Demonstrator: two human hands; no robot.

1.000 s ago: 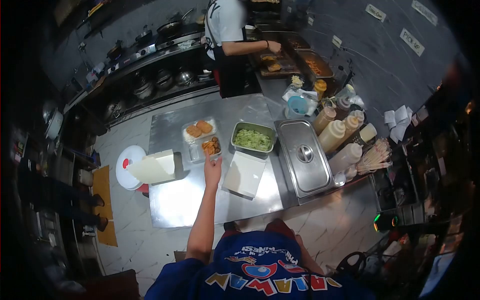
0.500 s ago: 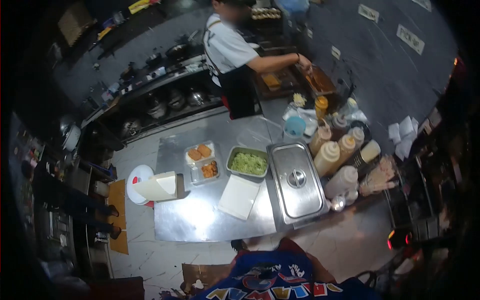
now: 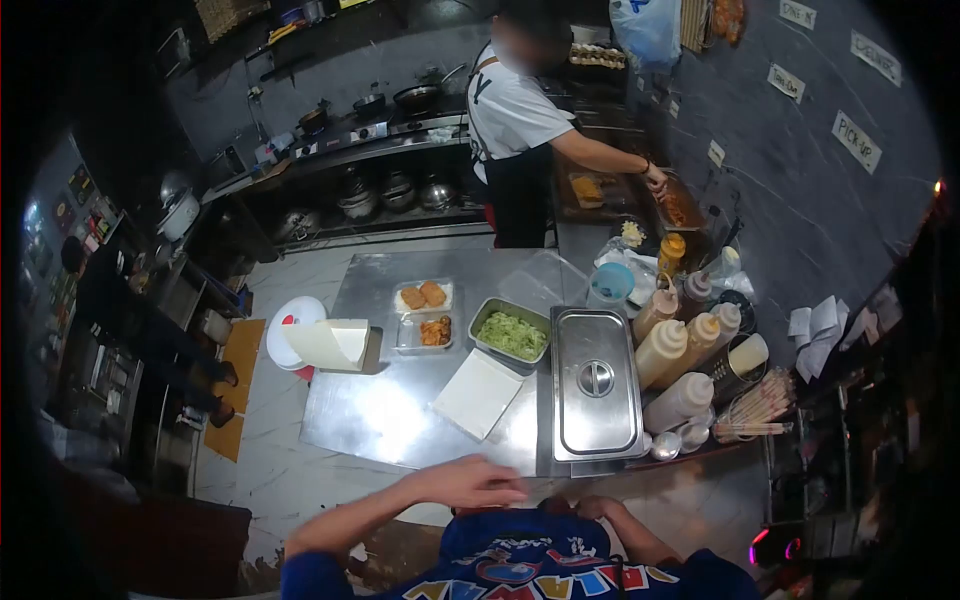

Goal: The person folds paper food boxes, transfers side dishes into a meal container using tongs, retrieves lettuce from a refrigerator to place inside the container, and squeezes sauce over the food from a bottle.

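My left hand (image 3: 470,483) is at the steel table's (image 3: 330,405) front edge, in front of my blue shirt. Its fingers point right, slightly apart, and it appears to hold nothing. Close to my waist is my right hand (image 3: 590,506); its fingers are mostly hidden. Nearest beyond my left hand lies a white flat sheet or box (image 3: 482,394). Behind that stands a tub of shredded greens (image 3: 511,335). A clear two-part container (image 3: 424,316) holds browned pieces and an orange-red food. To the right is a lidded steel pan (image 3: 597,384).
An open white carton (image 3: 340,345) stands at the table's left, beside a round white lid (image 3: 293,332). Squeeze bottles (image 3: 662,352) crowd the right side near wrapped sticks (image 3: 757,405). A co-worker (image 3: 515,115) reaches into a tray at the back. Another person (image 3: 145,320) stands far left.
My left hand and forearm have come into view at the table's front edge, and part of my right hand now shows. The camera view has shifted, while the table items keep their arrangement.
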